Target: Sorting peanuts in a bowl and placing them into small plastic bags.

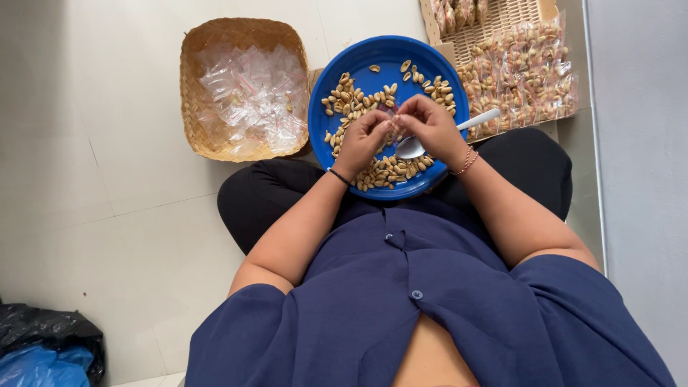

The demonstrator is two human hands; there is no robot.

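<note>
While one round blue plastic plate (437,61) of peanuts (351,100) and one spoon (416,145) sit below, left hand (362,137) and right hand (430,125) meet, fingertips pinching a tiny clear bag (391,117).

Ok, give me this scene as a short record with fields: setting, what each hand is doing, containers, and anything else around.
setting: person seated on a pale tiled floor, blue plate on the lap
left hand: fingers pinched over the plate, meeting the right hand; what they pinch is too small to tell
right hand: fingers pinched, holding a white spoon
plate contents: peanuts
left side: woven basket of small clear bags
right side: woven tray with filled peanut packets
corner: black and blue plastic bags
</note>
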